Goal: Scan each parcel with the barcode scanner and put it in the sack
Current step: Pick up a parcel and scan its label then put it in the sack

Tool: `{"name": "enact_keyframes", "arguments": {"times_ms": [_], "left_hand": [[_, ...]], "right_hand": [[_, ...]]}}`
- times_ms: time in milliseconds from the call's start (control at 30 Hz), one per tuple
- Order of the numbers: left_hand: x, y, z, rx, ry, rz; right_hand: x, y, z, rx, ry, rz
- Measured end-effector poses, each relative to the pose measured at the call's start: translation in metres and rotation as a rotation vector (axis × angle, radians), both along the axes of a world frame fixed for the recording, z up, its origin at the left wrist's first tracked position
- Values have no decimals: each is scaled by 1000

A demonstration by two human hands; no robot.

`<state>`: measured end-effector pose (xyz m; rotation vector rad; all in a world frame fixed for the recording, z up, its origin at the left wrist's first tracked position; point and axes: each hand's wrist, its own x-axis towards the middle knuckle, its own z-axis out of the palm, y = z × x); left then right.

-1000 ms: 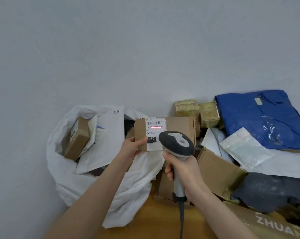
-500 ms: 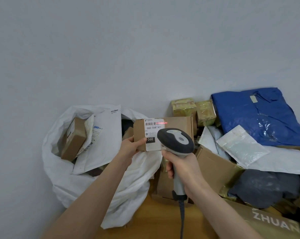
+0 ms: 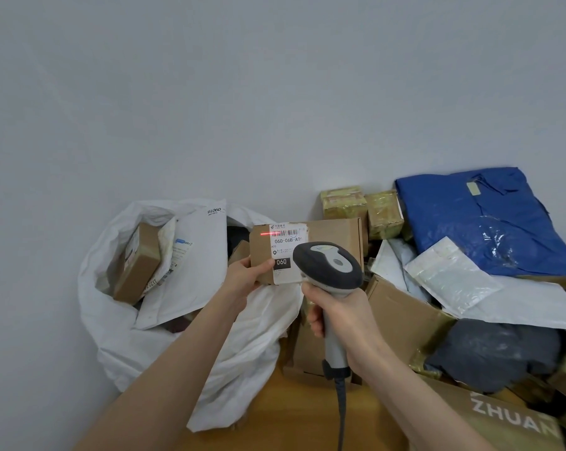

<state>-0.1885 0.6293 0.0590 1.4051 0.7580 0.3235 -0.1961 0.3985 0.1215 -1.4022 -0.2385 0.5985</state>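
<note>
Parcel: a flat, rectangular box of plain brown cardboard, held upright in the air just above the sack's right rim, broad face toward the camera.
Label: white paper on the left part of that face, printed with a barcode, "060-06B-A0" and a black "060" patch.
Scan line: a thin red line crosses the barcode's left end and runs onto bare cardboard.
Left hand: it reaches up from the lower left on a bare forearm. The thumb is pressed flat on the front face beside the label and the other fingers are hidden behind the lower left corner, pinching the box.
Barcode scanner: smooth plastic with a rounded dark grey head, a pale grey top panel and a pale handle. The head overlaps the label's lower right corner, and a grey cable drops from its foot.
Right hand: it wraps the handle, fingers curled close together round it; the thumb cannot be made out.
Sack: crumpled white plastic, mouth open, at the worktop's left edge against the wall. Inside lean a brown cardboard box and a large white mailer.
Pile: along the right edge lie a glossy blue bag, tape-wrapped yellowish boxes, a bubble mailer and a dark grey bag.
Worktop: smooth orange-brown wood.
</note>
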Motion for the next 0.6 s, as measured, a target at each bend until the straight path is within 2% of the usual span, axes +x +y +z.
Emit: {"name": "enact_keyframes", "arguments": {"times_ms": [200,600], "left_hand": [[5,-6,7,-37,-11,-3],[16,-5,9,-50,-25,-47]], "right_hand": [[3,-3,5,68,13,-16],[13,-5,2,0,-25,-25]]}}
